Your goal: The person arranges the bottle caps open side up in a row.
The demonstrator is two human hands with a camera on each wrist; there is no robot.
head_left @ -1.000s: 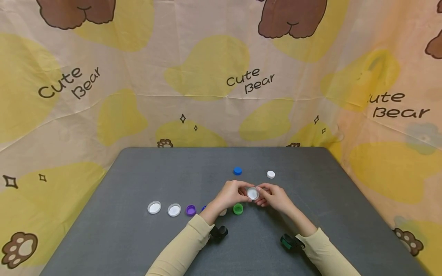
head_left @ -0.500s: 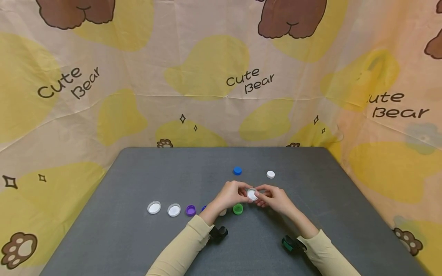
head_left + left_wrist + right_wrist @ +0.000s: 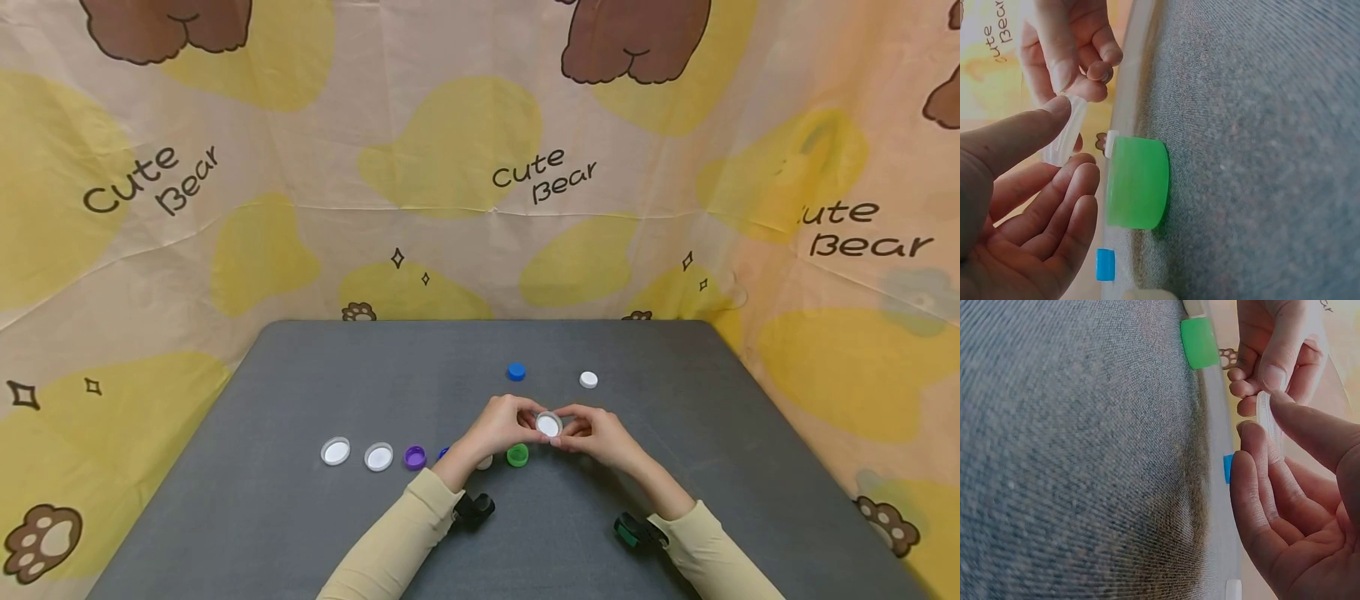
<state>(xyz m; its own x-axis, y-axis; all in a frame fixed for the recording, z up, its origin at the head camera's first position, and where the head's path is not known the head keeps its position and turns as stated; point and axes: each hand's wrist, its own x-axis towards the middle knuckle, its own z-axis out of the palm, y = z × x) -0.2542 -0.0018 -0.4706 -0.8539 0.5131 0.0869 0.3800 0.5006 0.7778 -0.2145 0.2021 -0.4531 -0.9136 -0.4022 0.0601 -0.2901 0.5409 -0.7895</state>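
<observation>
A white bottle cap with a translucent rim [image 3: 549, 425] is held up between both hands, its hollow side facing the head camera. My left hand [image 3: 501, 423] pinches its left edge between thumb and fingers. From the other side, my right hand [image 3: 600, 437] grips the rim, thumb low and index finger high. Edge-on in the left wrist view, the translucent cap [image 3: 1066, 134] spans the two thumbs. The green cap [image 3: 517, 455] lies on the table just below the hands. Partly hidden by the left forearm are a dark blue cap [image 3: 443, 452] and a pale cap [image 3: 485, 462].
Further left in the same row lie a purple cap [image 3: 415, 457] and two white caps, one inner [image 3: 378, 457] and one outermost [image 3: 335, 451]. Beyond the hands are a blue cap [image 3: 516, 372] and a small white cap [image 3: 588, 380] on the grey table [image 3: 337, 375].
My right thumb crossed the cap's face half a second ago and now sits at its lower rim. The cap stays between both hands; the caps on the table have not moved.
</observation>
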